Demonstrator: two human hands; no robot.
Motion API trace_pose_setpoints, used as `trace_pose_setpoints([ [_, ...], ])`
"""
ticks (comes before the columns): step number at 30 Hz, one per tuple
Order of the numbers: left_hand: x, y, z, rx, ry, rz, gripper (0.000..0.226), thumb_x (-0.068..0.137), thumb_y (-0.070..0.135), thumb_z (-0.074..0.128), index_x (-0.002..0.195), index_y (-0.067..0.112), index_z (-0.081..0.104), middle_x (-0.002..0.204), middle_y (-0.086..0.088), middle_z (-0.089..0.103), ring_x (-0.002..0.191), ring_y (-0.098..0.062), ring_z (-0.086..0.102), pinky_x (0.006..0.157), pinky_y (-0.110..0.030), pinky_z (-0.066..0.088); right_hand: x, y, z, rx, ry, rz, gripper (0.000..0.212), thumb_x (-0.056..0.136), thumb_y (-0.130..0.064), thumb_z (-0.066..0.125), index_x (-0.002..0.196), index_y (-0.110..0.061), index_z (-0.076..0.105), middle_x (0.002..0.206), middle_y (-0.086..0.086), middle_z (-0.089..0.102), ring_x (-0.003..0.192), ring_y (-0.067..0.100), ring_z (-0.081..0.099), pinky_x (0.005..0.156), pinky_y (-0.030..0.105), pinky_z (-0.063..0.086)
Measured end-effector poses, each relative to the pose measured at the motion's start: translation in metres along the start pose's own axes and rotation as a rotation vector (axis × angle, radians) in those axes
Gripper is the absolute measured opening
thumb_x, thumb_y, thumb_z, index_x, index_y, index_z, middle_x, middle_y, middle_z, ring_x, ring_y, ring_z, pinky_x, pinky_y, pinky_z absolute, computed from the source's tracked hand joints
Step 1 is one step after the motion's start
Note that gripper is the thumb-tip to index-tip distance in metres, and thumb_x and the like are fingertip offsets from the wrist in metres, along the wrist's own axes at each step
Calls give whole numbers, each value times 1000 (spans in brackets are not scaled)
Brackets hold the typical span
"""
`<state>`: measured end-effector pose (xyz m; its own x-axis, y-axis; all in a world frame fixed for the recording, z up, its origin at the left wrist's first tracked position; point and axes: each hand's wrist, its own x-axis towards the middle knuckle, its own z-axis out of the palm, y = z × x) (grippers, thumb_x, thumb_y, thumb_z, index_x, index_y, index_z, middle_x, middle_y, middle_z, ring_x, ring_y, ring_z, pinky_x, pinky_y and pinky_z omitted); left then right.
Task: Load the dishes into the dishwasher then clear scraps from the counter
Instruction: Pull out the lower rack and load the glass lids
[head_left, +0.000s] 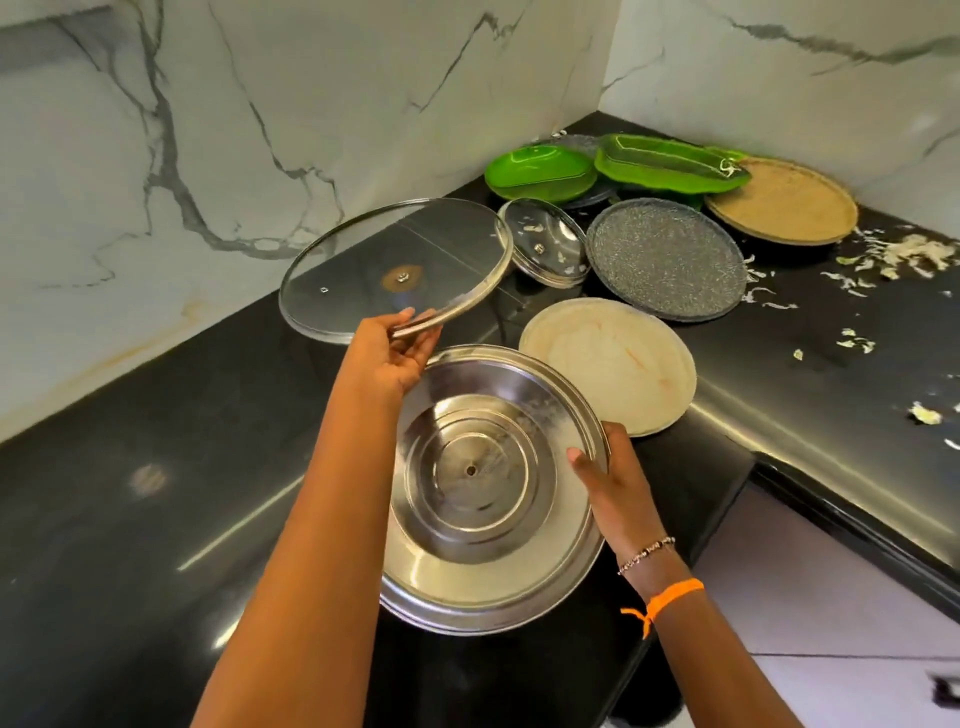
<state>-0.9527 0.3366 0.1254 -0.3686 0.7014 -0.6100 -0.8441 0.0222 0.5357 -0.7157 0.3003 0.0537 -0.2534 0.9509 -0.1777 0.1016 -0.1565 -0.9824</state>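
Observation:
My left hand (397, 353) grips the near rim of a large glass lid (395, 270), which is tilted up off the black counter (156, 467). My right hand (613, 478) holds the right edge of a big steel lid (483, 488), turned underside up, over the counter's inner corner. Beyond lie a small glass lid (545, 241), a cream plate (608, 364), a speckled grey plate (667, 257), a tan plate (782, 200) and green dishes (540, 171). Pale vegetable scraps (909, 254) are scattered on the counter at the right.
Marble walls (260, 130) close the corner behind the dishes. The counter turns in an L, with light cabinet fronts (831, 597) below at the lower right. More scraps (924, 413) lie near the right counter edge.

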Motion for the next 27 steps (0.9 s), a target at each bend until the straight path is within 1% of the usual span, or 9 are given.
trace_pose_setpoints([
  [3, -13, 5, -4, 0, 12, -2, 14, 92, -1, 45, 88, -6, 57, 85, -19, 63, 80, -29, 63, 75, -32, 56, -5, -2, -3, 33, -10, 4, 34, 91, -6, 52, 124, -17, 49, 122, 7, 58, 115, 23, 54, 102, 44, 43],
  [7, -35, 4, -6, 47, 38, 35, 13, 92, 1, 44, 92, -5, 56, 91, -21, 64, 79, -31, 65, 59, -35, 58, -14, -7, -10, 91, -1, 1, 32, 90, -4, 52, 110, -29, 55, 118, 6, 60, 113, 26, 56, 100, 45, 44],
  [11, -56, -1, -8, 104, 86, 84, 23, 91, 0, 45, 110, -6, 56, 102, -20, 65, 85, -31, 66, 56, -34, 59, -23, -10, -23, 118, 43, -29, 36, 91, -1, 51, 119, -23, 52, 118, 5, 61, 107, 20, 57, 94, 35, 47],
  [14, -74, -9, -13, 239, 115, 93, 15, 89, 4, 50, 98, 1, 61, 85, -15, 68, 77, -25, 68, 50, -28, 57, -25, -8, -35, 62, 67, -47, 27, 90, -3, 51, 110, -22, 54, 101, -1, 62, 92, 13, 58, 75, 16, 49],
  [17, -79, -3, -26, 373, 164, 114, 12, 88, 8, 52, 86, 4, 62, 79, -10, 68, 72, -20, 68, 57, -28, 58, -25, -5, -46, 27, 84, -49, 21, 90, -5, 53, 93, -26, 55, 90, 1, 62, 82, 16, 57, 73, 28, 47],
  [21, -76, 24, -44, 523, 182, 241, 23, 84, 7, 49, 102, 6, 64, 87, -8, 71, 77, -17, 69, 86, -34, 55, -22, -9, -59, 33, 81, -73, 19, 91, -5, 52, 94, -23, 56, 86, 4, 61, 72, 10, 59, 68, 26, 49],
  [23, -81, 41, -45, 607, 182, 317, 22, 85, 6, 44, 93, 9, 64, 72, -4, 72, 75, -15, 68, 78, -29, 54, -20, -12, -64, 21, 73, -95, 20, 91, -4, 52, 93, -24, 57, 87, 4, 61, 74, 12, 59, 71, 28, 48],
  [25, -89, 56, -40, 677, 158, 369, 24, 86, 4, 39, 89, 9, 62, 53, 0, 68, 68, -13, 64, 62, -21, 50, -17, -17, -67, 25, 79, -95, 22, 91, -4, 51, 90, -26, 56, 83, 1, 61, 65, 3, 61, 62, 19, 50],
  [27, -94, 68, -35, 739, 164, 415, 24, 87, 4, 39, 83, 9, 62, 46, 1, 64, 55, -9, 63, 51, -18, 47, -15, -20, -70, 53, 89, -95, 23, 91, -3, 50, 89, -25, 56, 80, -1, 61, 56, -3, 60, 54, 11, 49],
])
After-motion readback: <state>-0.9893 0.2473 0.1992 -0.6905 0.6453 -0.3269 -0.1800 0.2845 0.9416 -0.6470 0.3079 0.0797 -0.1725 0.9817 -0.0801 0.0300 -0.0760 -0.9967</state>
